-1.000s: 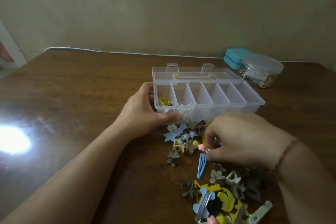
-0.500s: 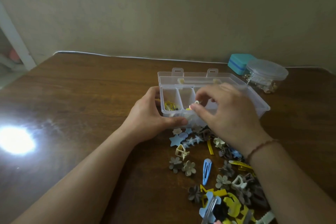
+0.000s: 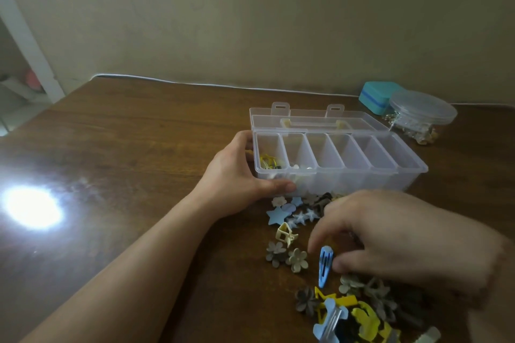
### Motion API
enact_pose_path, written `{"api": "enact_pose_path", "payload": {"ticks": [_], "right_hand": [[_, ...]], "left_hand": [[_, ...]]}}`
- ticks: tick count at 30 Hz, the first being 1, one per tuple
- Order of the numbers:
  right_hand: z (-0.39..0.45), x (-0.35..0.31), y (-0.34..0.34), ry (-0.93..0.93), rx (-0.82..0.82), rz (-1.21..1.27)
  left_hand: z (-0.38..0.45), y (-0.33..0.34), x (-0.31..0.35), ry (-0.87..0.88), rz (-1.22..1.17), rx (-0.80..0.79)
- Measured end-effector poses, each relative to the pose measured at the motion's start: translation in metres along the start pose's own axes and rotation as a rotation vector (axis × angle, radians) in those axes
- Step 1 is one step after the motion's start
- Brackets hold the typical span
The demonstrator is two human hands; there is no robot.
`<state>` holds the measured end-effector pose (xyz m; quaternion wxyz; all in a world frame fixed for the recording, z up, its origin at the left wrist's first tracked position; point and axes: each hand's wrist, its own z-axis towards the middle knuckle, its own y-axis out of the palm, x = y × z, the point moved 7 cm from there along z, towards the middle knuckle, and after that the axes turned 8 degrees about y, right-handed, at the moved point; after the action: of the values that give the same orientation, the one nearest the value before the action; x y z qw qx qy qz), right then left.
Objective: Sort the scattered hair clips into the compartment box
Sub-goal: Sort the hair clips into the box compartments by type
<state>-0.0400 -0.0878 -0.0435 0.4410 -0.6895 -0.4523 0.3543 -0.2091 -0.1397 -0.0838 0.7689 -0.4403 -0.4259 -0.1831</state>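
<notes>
Right now my left hand (image 3: 237, 175) grips the near left corner of the compartment box (image 3: 338, 159), thumb along the front wall and fingers round the end. My right hand (image 3: 395, 234) hovers low over the scattered hair clips (image 3: 334, 273), fingers curled downward; its fingertips sit at the blue snap clip (image 3: 325, 265), but the blur keeps me from telling whether they pinch it or only touch it.

Underneath is a dark brown wooden tabletop (image 3: 125, 161) with a bright glare patch on the left, set against a plain beige wall (image 3: 250, 14), with a white cable (image 3: 195, 83) running along the far edge.

Inside the clear box, lid laid open behind it, the leftmost compartment holds yellow clips (image 3: 269, 161), the second a few pale pieces (image 3: 301, 167). Behind on the right stand a teal case (image 3: 376, 96) and a round lidded jar (image 3: 420, 117) holding small items.
</notes>
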Motion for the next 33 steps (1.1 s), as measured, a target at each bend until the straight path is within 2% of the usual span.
{"api": "enact_pose_path", "payload": {"ticks": [8, 11, 13, 16, 19, 22, 27, 30, 32, 33], "right_hand": [[0.012, -0.001, 0.01, -0.006, -0.005, -0.028], [0.006, 0.001, -0.001, -0.055, 0.03, 0.071], [0.002, 0.002, -0.02, -0.093, 0.157, 0.291], [0.0, 0.01, -0.046, -0.103, 0.547, 0.62], [0.014, 0.025, -0.045, 0.056, 0.82, 0.607], [0.031, 0.042, -0.034, 0.222, 0.928, 0.55], [0.034, 0.045, -0.036, 0.254, 0.934, 0.443], [0.011, 0.049, -0.05, 0.21, 0.94, 0.524], [-0.005, 0.058, -0.056, 0.198, 0.858, 0.558], [-0.01, 0.061, -0.054, 0.203, 0.734, 0.535]], "left_hand": [[-0.001, 0.0, 0.0, 0.0, 0.015, 0.004], [-0.001, 0.0, 0.0, 0.002, 0.017, 0.001], [0.0, 0.0, 0.0, 0.005, 0.013, -0.002], [0.0, 0.0, 0.0, 0.007, 0.016, -0.014], [0.0, 0.0, 0.001, 0.005, 0.02, -0.01], [-0.001, -0.001, 0.001, 0.007, 0.025, 0.002], [0.0, 0.0, 0.001, 0.003, 0.012, -0.003], [0.0, 0.0, 0.001, 0.003, 0.002, -0.008], [-0.001, 0.0, 0.0, 0.002, -0.001, -0.008], [0.0, 0.0, 0.0, 0.003, -0.001, -0.007]]}}
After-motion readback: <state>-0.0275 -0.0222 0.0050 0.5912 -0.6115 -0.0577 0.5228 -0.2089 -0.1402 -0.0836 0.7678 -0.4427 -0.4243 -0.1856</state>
